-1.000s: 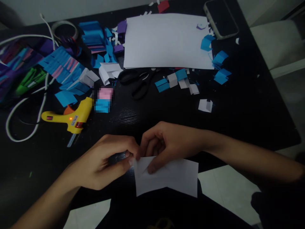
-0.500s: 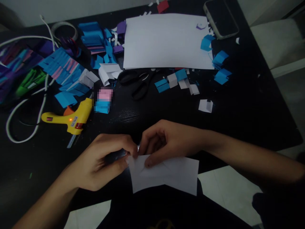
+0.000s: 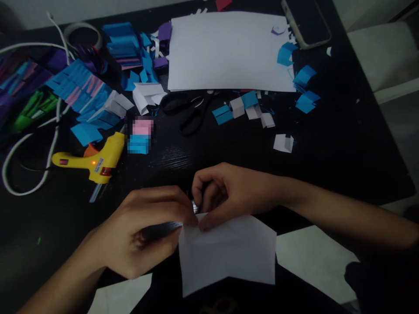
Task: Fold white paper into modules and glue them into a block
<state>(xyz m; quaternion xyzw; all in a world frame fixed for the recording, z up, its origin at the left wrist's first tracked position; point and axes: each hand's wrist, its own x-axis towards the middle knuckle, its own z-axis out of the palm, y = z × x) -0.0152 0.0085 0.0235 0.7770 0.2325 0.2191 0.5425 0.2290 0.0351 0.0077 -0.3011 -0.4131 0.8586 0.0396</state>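
A piece of white paper [image 3: 229, 255] hangs over the near table edge, above my lap, its lower edge bent in a shallow peak. My left hand [image 3: 147, 231] pinches its upper left corner between thumb and fingers. Close beside, my right hand [image 3: 225, 194] grips the top edge, thumb on the near face and fingers curled behind. The fingertips of the two hands almost meet. What the paper's far side looks like is hidden from me.
A yellow glue gun [image 3: 94, 161] with a lit orange light lies at left, near a white cable [image 3: 8, 183]. Black scissors [image 3: 193, 117] lie below stacked white sheets [image 3: 225, 52]. Folded blue paper pieces [image 3: 81, 87], a tape roll [image 3: 98, 39] and a phone [image 3: 307, 22] surround them.
The paper has tilted so more of its face shows, and its lower edge reaches further down. My left hand has shifted right, toward my right hand.
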